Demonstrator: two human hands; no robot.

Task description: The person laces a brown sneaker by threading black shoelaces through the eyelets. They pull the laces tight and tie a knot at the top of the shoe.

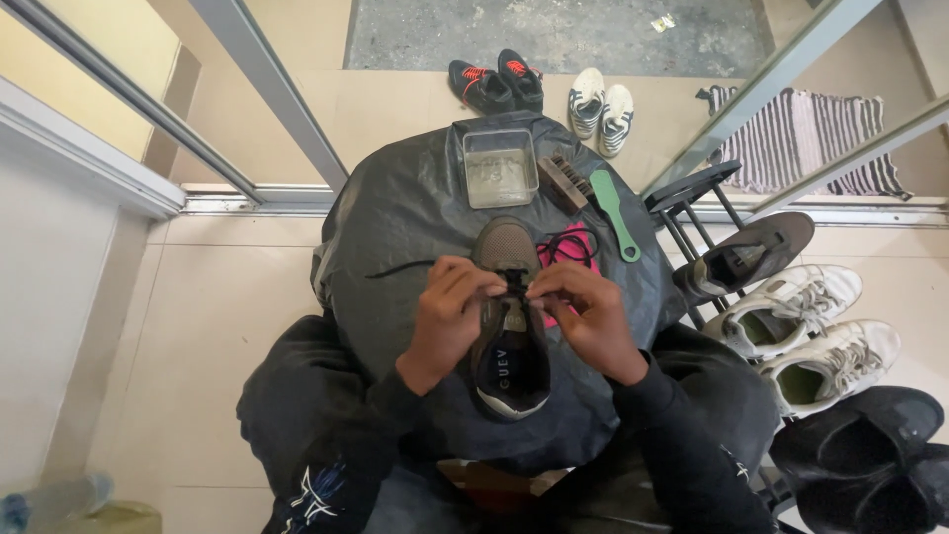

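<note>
- Two bare hands work at one dark grey-brown mesh sneaker (506, 326), which lies toe-away on a black plastic sheet (395, 218) draped over a small round table, right in front of the seated person.
- Left hand (447, 311): fingers curled, pinching the black shoelace (515, 283) at the top of the sneaker's tongue.
- Right hand (585, 314): fingers bent, also pinching the lace at the same spot, fingertips nearly touching the left ones.
- One loose end of the lace trails left across the sheet.
- Pink cloth or paper (561, 259) lies just right of the sneaker, partly under the right hand.
- Clear square plastic tub (499, 168) sits beyond the toe; a brown wooden bristle brush (564, 181) and a green plastic-handled brush (615, 213) lie beside it.
- Black metal shoe rack (692, 213) to the right carries a dark slip-on shoe (746, 257) and white trainers (806, 331).
- Black trainers with red laces (497, 81) and striped white trainers (601, 107) stand on the floor beyond the table.
</note>
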